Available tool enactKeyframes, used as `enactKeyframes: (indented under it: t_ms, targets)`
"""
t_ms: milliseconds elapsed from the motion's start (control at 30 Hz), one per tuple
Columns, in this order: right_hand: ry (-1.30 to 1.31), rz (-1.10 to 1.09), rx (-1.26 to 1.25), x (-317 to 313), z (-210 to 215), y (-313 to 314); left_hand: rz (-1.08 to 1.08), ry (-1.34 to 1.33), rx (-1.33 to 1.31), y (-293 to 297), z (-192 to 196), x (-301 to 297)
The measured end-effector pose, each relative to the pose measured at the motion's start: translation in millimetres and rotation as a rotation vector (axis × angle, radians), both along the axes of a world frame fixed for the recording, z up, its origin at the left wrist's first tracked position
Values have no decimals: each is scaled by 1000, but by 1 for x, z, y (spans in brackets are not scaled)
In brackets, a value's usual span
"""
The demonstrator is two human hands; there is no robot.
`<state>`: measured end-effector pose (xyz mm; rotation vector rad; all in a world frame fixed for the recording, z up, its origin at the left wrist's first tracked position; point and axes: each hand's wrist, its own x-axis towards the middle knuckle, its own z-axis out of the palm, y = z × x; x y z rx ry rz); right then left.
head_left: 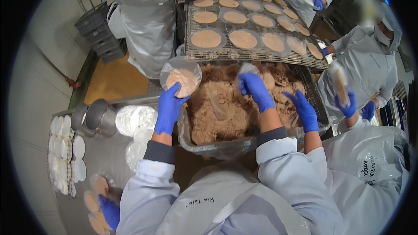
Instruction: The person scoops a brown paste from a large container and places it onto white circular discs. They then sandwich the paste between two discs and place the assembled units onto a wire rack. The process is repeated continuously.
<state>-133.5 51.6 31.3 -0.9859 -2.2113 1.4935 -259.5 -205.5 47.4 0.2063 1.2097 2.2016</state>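
My left hand (169,109), in a blue glove, pinches a round clear plastic sheet (166,70) bearing a flat pinkish meat patty (181,82). This hand is just past the left rim of a large tub (204,149) of ground meat (222,113). Over the middle of the tub, my right hand (257,91) is closed on a translucent plastic sheet (248,68). Its fingertips are partly hidden, so whether meat lies under the sheet cannot be seen. A strip-like piece (216,106) lies on the meat between my hands.
Beyond the tub, a wire-mesh conveyor (257,54) carries rows of patties. A co-worker's hand (305,111) reaches into the tub close on my right; another hand (348,104) holds a wrapped patty. The left table (98,159) bears metal cylinders (101,117), plastic sheets (136,119) and patties (92,202).
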Motion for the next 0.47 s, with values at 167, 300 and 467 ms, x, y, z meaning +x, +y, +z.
enactKeyframes:
  t_ms: [167, 300, 467]
  targets:
    - [81, -39, -216, 15, -27, -13, -100, -129, -119, -10, -23, 4]
    - [88, 3, -149, 6, -9, -12, -215, -33, 84, 23, 1, -15]
    - [446, -27, -170, 9, 9, -20, -324, -33, 161, 54, 17, 6]
